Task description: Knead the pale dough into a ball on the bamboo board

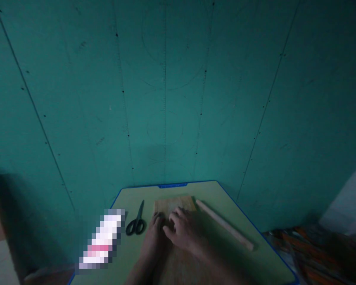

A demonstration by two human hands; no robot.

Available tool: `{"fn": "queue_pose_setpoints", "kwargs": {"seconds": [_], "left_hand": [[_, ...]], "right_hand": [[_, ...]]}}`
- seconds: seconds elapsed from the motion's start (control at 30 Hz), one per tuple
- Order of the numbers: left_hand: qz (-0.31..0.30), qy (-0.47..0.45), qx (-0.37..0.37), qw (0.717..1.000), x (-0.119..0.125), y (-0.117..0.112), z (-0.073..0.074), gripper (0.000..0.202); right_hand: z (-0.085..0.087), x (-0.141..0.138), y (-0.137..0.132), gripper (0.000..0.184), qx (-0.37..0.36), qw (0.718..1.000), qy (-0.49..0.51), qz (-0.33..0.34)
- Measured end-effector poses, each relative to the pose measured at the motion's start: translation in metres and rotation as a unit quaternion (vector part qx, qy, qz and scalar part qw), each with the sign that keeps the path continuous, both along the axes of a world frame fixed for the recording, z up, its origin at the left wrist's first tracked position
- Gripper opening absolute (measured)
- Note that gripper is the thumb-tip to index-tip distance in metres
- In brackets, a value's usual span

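Note:
A wooden board (169,204) lies lengthwise on the small table, running toward me under both arms. On its left part rests my left hand (156,227), closed, with its fingers bent down toward the wood. My right hand (185,227) is beside it on the board, its fingers curled and the thumb pointing left toward the other hand. Whatever is under the fingers of either hand is hidden and too dark to name. Left of the board are black-handled scissors (136,223), blades pointing away. To the right lies a wooden rolling pin (225,225), set at a slant.
The pale table (234,213) has a blue edge and stands against a green panel wall (178,99). A pixelated white and pink patch (102,241) covers something at the table's left edge. Dim clutter (311,253) is on the right, beyond the table.

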State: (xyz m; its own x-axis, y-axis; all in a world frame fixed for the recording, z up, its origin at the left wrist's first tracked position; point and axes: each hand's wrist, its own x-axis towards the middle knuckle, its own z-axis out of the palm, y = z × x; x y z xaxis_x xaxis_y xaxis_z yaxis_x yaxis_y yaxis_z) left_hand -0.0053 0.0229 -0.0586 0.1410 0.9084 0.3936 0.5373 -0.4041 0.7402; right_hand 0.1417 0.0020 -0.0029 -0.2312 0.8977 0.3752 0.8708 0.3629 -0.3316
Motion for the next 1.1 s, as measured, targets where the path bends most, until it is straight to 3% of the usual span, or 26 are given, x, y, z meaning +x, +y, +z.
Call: {"fn": "queue_pose_setpoints", "kwargs": {"seconds": [0.07,0.23,0.37,0.6,0.77,0.9,1.1], "left_hand": [[-0.004,-0.003,-0.01,1.0,-0.001,-0.001,0.002,0.028],[0.016,-0.024,-0.002,1.0,0.0,0.002,-0.002,0.03],[0.003,-0.027,0.016,1.0,0.001,0.002,0.0,0.026],[-0.003,-0.01,0.008,1.0,0.0,0.003,0.0,0.024],[0.031,0.02,0.005,0.999,0.003,0.006,-0.003,0.04],[-0.001,0.048,0.033,0.998,0.007,0.003,0.002,0.03],[0.02,0.088,0.01,0.996,0.005,0.001,0.0,0.036]], "right_hand": [[0.002,-0.003,-0.012,0.029,-0.002,1.0,-0.025,-0.005],[-0.004,-0.007,-0.027,0.023,-0.042,0.998,-0.054,-0.016],[-0.004,-0.007,-0.019,0.042,-0.043,0.998,-0.042,0.005],[0.022,-0.008,0.019,0.056,-0.138,0.987,-0.072,-0.03],[0.026,-0.011,0.05,0.043,-0.18,0.979,-0.087,-0.034],[0.021,-0.012,0.078,0.033,-0.162,0.982,-0.076,-0.052],[0.018,-0.004,0.116,0.035,-0.104,0.986,-0.037,-0.122]]}}
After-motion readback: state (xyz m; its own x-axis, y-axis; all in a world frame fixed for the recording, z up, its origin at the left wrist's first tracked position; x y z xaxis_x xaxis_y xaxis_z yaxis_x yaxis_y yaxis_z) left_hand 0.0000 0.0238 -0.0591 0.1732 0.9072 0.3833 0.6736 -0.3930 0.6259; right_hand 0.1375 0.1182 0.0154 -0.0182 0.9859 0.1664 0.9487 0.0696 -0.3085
